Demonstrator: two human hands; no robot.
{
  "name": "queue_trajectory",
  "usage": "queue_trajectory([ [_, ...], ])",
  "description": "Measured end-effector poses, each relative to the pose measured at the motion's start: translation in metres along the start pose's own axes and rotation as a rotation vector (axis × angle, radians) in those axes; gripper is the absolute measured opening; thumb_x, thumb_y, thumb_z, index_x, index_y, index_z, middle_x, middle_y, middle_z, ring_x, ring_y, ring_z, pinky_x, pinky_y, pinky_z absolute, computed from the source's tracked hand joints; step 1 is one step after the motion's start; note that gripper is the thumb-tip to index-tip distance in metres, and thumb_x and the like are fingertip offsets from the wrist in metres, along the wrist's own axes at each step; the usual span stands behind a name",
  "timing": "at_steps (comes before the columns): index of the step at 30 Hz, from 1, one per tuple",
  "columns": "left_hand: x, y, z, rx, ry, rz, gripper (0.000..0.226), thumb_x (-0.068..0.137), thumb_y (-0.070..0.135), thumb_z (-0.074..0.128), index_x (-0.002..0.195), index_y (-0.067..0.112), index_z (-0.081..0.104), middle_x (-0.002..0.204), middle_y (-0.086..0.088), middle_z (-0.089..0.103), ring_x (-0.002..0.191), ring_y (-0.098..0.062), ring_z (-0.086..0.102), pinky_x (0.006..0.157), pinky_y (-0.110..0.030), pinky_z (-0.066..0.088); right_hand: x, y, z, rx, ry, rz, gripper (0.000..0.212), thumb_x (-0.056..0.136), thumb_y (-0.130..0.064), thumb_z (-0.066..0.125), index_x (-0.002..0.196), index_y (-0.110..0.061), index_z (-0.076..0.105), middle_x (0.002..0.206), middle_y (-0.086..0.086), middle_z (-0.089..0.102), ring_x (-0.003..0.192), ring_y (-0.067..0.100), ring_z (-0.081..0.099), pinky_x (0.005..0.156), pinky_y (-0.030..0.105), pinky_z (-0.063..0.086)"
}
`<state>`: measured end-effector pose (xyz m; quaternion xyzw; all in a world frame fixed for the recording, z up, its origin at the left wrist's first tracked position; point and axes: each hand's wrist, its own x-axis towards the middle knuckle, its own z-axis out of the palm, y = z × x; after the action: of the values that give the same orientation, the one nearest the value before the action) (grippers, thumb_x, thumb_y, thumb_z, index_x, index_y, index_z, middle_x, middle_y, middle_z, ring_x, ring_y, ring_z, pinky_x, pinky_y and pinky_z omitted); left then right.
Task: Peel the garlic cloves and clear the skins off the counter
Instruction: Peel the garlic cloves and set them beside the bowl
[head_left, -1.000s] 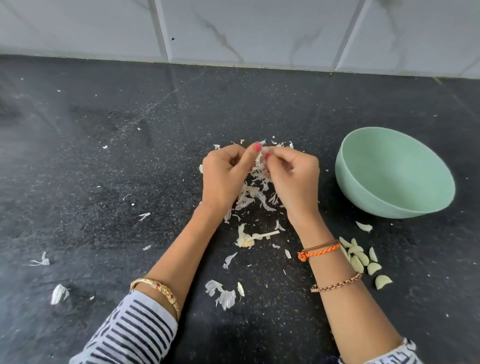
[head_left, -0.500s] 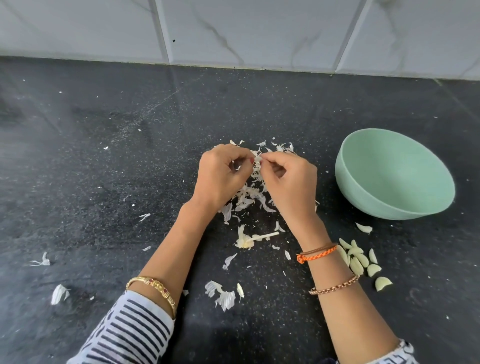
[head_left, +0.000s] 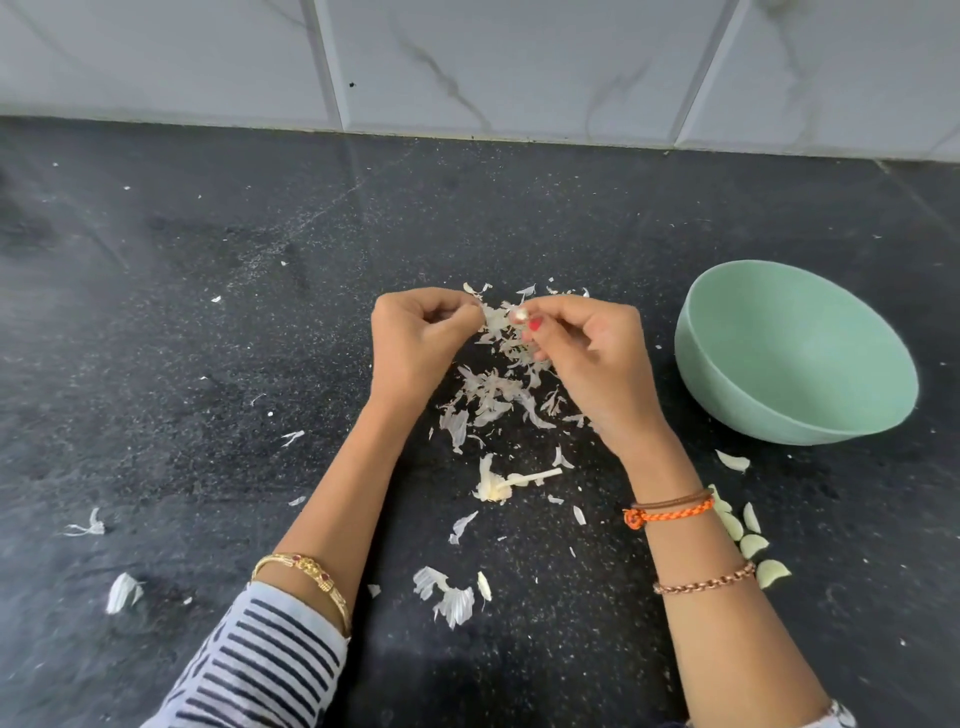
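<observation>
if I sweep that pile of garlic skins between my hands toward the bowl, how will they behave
The skins look paper-thin and curled, so they are probably very light and may flutter or scatter rather than slide together. Flakes already lie spread across the counter, so stray bits will likely be left behind. They look floppy, so cupping them should work better than pinching.

Mint-green bowl (head_left: 737, 395), speckled black counter (head_left: 208, 312), navy-striped sleeve (head_left: 260, 660).

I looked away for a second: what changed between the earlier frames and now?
The hands have drawn apart: the left hand pulled left, fingers curled, while the right hand keeps pinching the garlic clove. The skins, peeled cloves and green bowl stayed put.
</observation>
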<state>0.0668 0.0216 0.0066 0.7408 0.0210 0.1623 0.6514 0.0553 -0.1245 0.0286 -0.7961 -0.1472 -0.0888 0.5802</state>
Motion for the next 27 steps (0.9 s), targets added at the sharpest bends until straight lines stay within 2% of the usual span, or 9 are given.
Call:
queue_trajectory([
  [3, 0.0, -0.001, 0.001, 0.056, -0.023, 0.006, 0.032, 0.074, 0.02, 0.055, 0.053, -0.003, 0.056, 0.05, -0.01, 0.048, 0.047, -0.009, 0.036, 0.046, -0.02, 0.03, -0.001, 0.003, 0.003, -0.129, 0.073, 0.059, 0.017, 0.089, -0.002, 0.057, 0.093, -0.01, 0.071, 0.076, -0.006, 0.067, 0.062, -0.006, 0.059, 0.057, 0.01, 0.046],
  [5, -0.003, 0.0, 0.004, 0.04, -0.091, 0.044, 0.039, 0.08, 0.027, 0.058, 0.051, 0.001, 0.054, 0.048, -0.005, 0.049, 0.048, -0.012, 0.038, 0.048, -0.023, 0.031, -0.001, 0.007, 0.005, -0.248, 0.084, 0.06, 0.018, 0.09, -0.002, 0.055, 0.095, -0.006, 0.072, 0.074, -0.005, 0.066, 0.067, 0.003, 0.064, 0.058, 0.014, 0.049],
  [9, -0.002, 0.001, 0.002, -0.008, -0.243, 0.123, 0.004, 0.077, 0.026, 0.068, 0.076, 0.024, 0.071, 0.065, 0.012, 0.066, 0.058, -0.005, 0.052, 0.053, -0.02, 0.041, -0.002, 0.01, 0.006, -0.417, 0.038, -0.018, 0.017, 0.09, -0.004, 0.055, 0.093, -0.005, 0.071, 0.079, 0.004, 0.07, 0.072, 0.016, 0.064, 0.065, 0.028, 0.051],
  [12, -0.003, 0.002, -0.001, 0.086, -0.284, 0.189, 0.009, 0.078, 0.023, 0.066, 0.078, 0.027, 0.074, 0.07, 0.005, 0.07, 0.059, -0.024, 0.055, 0.055, -0.033, 0.043, -0.002, 0.013, 0.008, -0.53, 0.021, -0.086, 0.015, 0.089, -0.003, 0.054, 0.087, -0.003, 0.069, 0.072, 0.003, 0.064, 0.065, 0.016, 0.055, 0.059, 0.027, 0.039],
  [14, -0.004, 0.003, -0.001, 0.125, -0.283, 0.206, 0.009, 0.077, 0.021, 0.065, 0.082, 0.025, 0.072, 0.07, 0.0, 0.068, 0.058, -0.021, 0.052, 0.054, -0.032, 0.042, -0.002, 0.014, 0.009, -0.571, 0.021, -0.097, 0.016, 0.09, -0.003, 0.053, 0.082, -0.004, 0.068, 0.067, -0.001, 0.056, 0.061, 0.015, 0.05, 0.058, 0.027, 0.034],
  [17, -0.004, 0.003, -0.003, 0.169, -0.272, 0.245, 0.015, 0.077, 0.016, 0.064, 0.089, 0.016, 0.072, 0.071, 0.005, 0.066, 0.061, -0.018, 0.054, 0.055, -0.025, 0.043, -0.001, 0.014, 0.009, -0.579, 0.033, -0.11, 0.016, 0.09, -0.004, 0.054, 0.081, -0.003, 0.068, 0.064, -0.006, 0.05, 0.058, 0.012, 0.045, 0.057, 0.025, 0.031],
  [21, -0.006, 0.001, 0.0, 0.176, -0.227, 0.265, 0.017, 0.076, 0.01, 0.063, 0.087, 0.018, 0.072, 0.07, 0.004, 0.068, 0.062, -0.023, 0.055, 0.055, -0.026, 0.044, -0.002, 0.014, 0.01, -0.544, 0.064, -0.134, 0.016, 0.088, -0.006, 0.055, 0.081, -0.003, 0.069, 0.066, 0.003, 0.063, 0.056, 0.018, 0.052, 0.053, 0.028, 0.036],
  [24, -0.007, 0.001, 0.006, 0.025, -0.207, 0.201, 0.02, 0.075, 0.007, 0.064, 0.082, 0.024, 0.072, 0.066, 0.016, 0.067, 0.056, -0.011, 0.052, 0.053, -0.023, 0.044, -0.001, 0.013, 0.006, -0.5, 0.077, -0.116, 0.017, 0.088, -0.006, 0.054, 0.079, -0.002, 0.069, 0.066, 0.009, 0.065, 0.058, 0.024, 0.058, 0.054, 0.037, 0.047],
  [27, -0.007, 0.003, 0.007, -0.144, -0.225, 0.157, 0.024, 0.075, 0.002, 0.067, 0.079, 0.025, 0.074, 0.066, 0.014, 0.068, 0.058, -0.01, 0.055, 0.055, -0.016, 0.045, -0.001, 0.008, 0.001, -0.353, 0.059, -0.004, 0.016, 0.089, -0.004, 0.056, 0.085, -0.004, 0.071, 0.07, 0.008, 0.068, 0.065, 0.023, 0.064, 0.061, 0.039, 0.052],
])
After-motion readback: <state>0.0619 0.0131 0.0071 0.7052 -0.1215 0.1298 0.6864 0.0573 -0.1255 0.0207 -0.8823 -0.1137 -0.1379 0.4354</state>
